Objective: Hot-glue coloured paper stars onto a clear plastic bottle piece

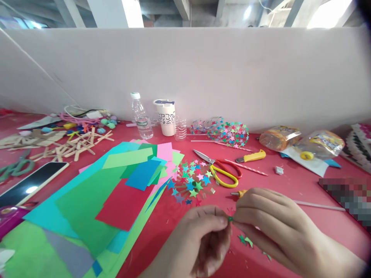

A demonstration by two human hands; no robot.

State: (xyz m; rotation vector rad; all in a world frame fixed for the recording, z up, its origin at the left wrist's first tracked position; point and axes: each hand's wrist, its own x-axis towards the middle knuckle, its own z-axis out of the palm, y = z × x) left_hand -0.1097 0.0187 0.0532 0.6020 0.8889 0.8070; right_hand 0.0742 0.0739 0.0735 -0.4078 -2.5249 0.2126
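Note:
A small green piece [230, 219], perhaps paper, shows between the fingertips of my two hands; its exact shape is too small to make out. My left hand [199, 239] pinches it between thumb and finger from the left. From the other side, the closed fingers of my right hand [275, 227] meet it and hide part of it. Under my right hand lie loose green paper stars [248, 241]. Just beyond both hands is a pile of colored paper stars [193, 186]. Scissors [222, 175] with yellow and red handles rest right of that pile.
Layered colored paper [84, 204] covers the left side. A phone [34, 183] and wooden sticks [77, 144] lie farther left. A water bottle [142, 119], cup [165, 117] and star-covered bottle [228, 133] line the back. A yellow cutter [253, 156] and plastic bottles [321, 144] are right.

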